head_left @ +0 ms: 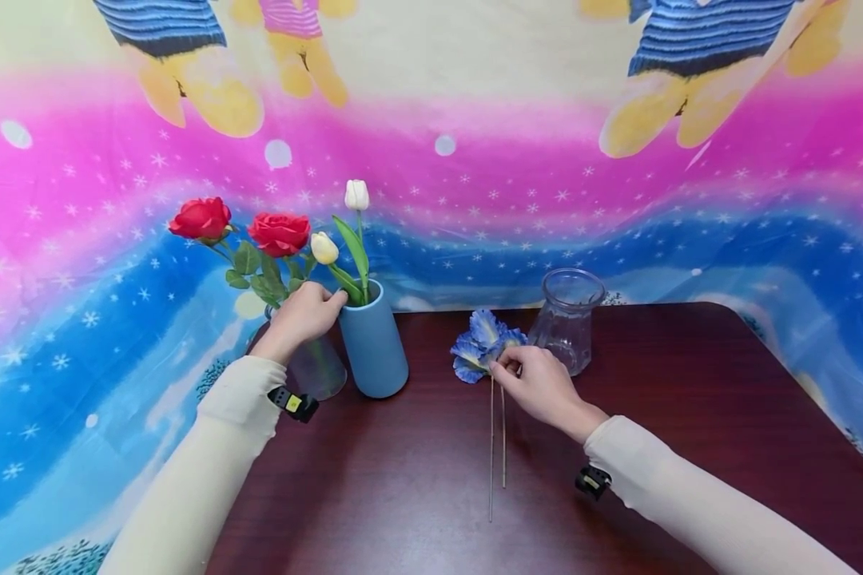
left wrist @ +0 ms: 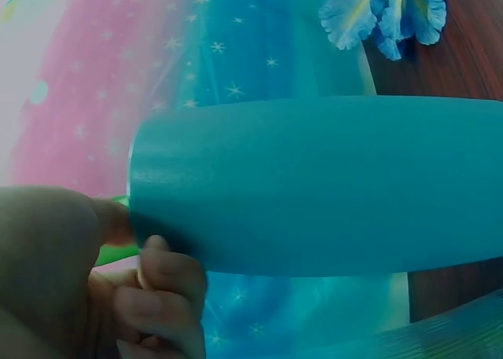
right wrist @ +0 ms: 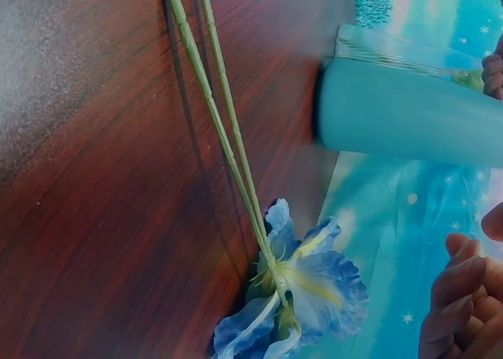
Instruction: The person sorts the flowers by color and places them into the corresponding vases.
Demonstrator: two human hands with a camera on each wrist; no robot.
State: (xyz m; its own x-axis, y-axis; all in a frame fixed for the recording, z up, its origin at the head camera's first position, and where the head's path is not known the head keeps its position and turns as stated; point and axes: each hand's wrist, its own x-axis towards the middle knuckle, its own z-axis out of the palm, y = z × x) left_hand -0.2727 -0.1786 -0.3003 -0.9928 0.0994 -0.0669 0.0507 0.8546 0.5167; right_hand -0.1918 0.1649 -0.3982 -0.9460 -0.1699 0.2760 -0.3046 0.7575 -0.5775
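My left hand (head_left: 305,315) pinches the rim of a blue vase (head_left: 376,351) that stands on the table. Two artificial white tulips (head_left: 356,195) rise from that vase. In the left wrist view the curled fingers (left wrist: 169,284) lie against the vase's outer side, just below the rim. Two blue irises (head_left: 478,343) with long thin stems lie on the table. Above them hovers my right hand (head_left: 539,383), its fingers loosely bent. The right wrist view shows a gap between the right hand and the iris blooms (right wrist: 314,288), with nothing between thumb and fingers.
Behind my left wrist, a clear glass vase (head_left: 321,371) holds red roses (head_left: 279,233). Another clear glass vase (head_left: 564,319) stands just beyond my right hand. A patterned cloth (head_left: 431,200) hangs along the back edge of the dark wooden table (head_left: 417,479).
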